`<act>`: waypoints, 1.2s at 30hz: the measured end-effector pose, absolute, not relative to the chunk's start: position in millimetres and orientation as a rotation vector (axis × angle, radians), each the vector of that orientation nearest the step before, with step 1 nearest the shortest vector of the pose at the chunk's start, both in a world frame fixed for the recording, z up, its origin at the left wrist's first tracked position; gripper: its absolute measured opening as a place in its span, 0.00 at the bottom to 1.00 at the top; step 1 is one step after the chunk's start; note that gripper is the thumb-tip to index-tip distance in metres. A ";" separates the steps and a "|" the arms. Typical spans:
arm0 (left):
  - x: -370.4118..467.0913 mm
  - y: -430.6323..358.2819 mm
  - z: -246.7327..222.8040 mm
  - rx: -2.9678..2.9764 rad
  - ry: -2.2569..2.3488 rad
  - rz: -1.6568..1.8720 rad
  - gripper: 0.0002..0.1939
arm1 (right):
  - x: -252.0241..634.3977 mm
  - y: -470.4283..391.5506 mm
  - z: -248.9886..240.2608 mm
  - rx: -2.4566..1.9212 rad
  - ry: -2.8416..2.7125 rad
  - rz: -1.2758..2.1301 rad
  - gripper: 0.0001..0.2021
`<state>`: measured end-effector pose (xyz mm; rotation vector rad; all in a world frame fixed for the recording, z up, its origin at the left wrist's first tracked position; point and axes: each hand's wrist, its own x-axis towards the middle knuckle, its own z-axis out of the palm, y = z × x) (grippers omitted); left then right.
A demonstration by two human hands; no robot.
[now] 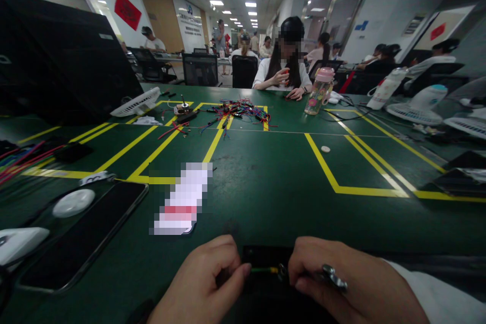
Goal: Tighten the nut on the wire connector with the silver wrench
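Pinching the two ends of a short green wire [261, 270], the hands meet at the near edge of the green surface [266, 187]. The left hand [201, 283] is closed, thumb and fingertips clamped on the wire's left end. The right hand [341, 283] is closed on the right end, where a small metal terminal [281, 270] shows, and it wears a ring [334, 277]. The wire runs level between them, just above a dark flat object [266, 255] that lies on the surface under the hands; what it is cannot be told.

To the near left lie a black phone [87, 238], a white round disc [73, 202] and a white mouse-like shape [21, 243]. A blurred white and red card [184, 197] lies just beyond the left hand. Yellow tape lines [334, 177] mark boxes on the surface. Far across it sits a tangle of red, blue and black wires [235, 110], and to its right a clear bottle with a pink cap [319, 91]. A person [284, 68] sits at the far side, both hands up near the chest. A white fan [136, 104] rests at the far left beside a black screen [61, 55].
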<state>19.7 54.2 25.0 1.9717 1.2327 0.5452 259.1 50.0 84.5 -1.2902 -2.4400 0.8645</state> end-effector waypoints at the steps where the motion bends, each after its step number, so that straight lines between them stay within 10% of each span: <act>1: 19.8 54.1 25.4 1.967 1.231 0.544 0.15 | 259.3 50.4 85.9 -1.299 -2.434 0.883 0.07; 36: 19.6 54.3 27.7 1.960 1.228 0.548 0.15 | 254.4 45.3 99.2 -1.527 -2.317 0.780 0.04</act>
